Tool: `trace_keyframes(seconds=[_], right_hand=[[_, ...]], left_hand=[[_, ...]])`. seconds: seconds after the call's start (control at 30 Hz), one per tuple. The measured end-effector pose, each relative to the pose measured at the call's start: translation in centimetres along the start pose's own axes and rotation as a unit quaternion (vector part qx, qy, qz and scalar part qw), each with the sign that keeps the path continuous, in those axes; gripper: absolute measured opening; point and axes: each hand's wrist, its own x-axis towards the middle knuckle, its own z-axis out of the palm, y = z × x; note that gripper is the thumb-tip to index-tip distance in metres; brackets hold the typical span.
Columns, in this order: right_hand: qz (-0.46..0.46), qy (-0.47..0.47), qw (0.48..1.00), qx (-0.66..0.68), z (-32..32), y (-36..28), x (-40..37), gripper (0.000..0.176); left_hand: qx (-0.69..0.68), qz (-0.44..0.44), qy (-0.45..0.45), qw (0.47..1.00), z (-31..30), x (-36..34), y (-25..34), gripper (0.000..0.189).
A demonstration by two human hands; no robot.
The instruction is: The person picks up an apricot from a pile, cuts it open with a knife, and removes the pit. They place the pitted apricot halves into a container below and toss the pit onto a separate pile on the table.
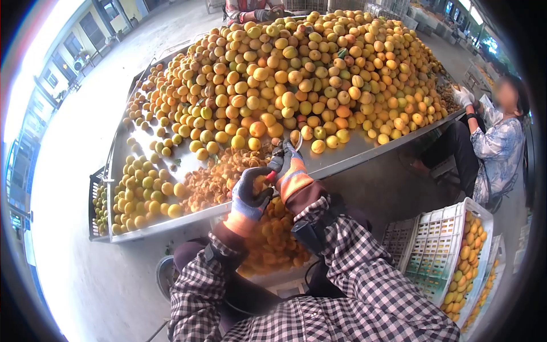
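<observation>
My left hand (250, 196), in a grey, orange and dark-palmed work glove, is closed around an apricot (260, 184) at the table's near edge. Right beside it, my right hand (292, 165), also gloved, has its fingers wrapped round a small knife with a red handle end (270, 176); a curved pale blade (297, 141) shows past the fingertips. Halved, pitted-looking apricot pieces (213, 179) are heaped on the metal table (347, 154) left of my hands. More orange halves (276, 236) lie below, between my knees. A large pile of whole apricots (307, 74) rises beyond.
Smaller yellow-green fruit (142, 188) sits at the table's left, with a black crate (98, 202) beside it. White crates of fruit (436, 242) stand at lower right. A gloved person (498, 145) sits at the right; another person's arms (256, 11) show at the far side.
</observation>
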Motion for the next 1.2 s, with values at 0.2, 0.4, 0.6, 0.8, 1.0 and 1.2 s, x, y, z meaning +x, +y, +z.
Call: trace_keyframes(seconds=[0.2, 0.4, 0.6, 0.8, 1.0, 1.2], right_hand=[[-0.227, -0.209, 0.879, -0.364, -3.7, 1.5, 0.2, 0.029], [0.016, -0.098, 0.992, 0.078, -0.5, 0.9, 2.3, 0.032], [-0.171, -0.109, 0.977, -0.073, 3.9, -1.7, -3.1, 0.020], [-0.296, -0.383, 0.692, -0.535, 1.9, 1.1, -4.8, 0.035], [-0.206, -0.369, 0.714, -0.558, 0.5, 2.4, -3.8, 0.036], [-0.300, -0.284, 0.699, -0.583, 0.5, 1.9, -2.4, 0.021]], left_hand=[[0.032, 0.051, 0.013, 0.998, 0.3, 0.1, -1.6, 0.039], [-0.064, -0.026, -0.003, 0.998, -1.0, 1.3, -0.4, 0.032], [-0.092, -0.086, 0.005, 0.992, -3.1, 1.7, -1.8, 0.022], [0.070, -0.089, 0.086, 0.990, -3.9, 1.6, -11.0, 0.033], [0.135, -0.119, -0.026, 0.983, -4.6, 1.7, -5.2, 0.031], [-0.060, -0.099, -0.091, 0.989, -4.6, 1.3, -4.7, 0.046]])
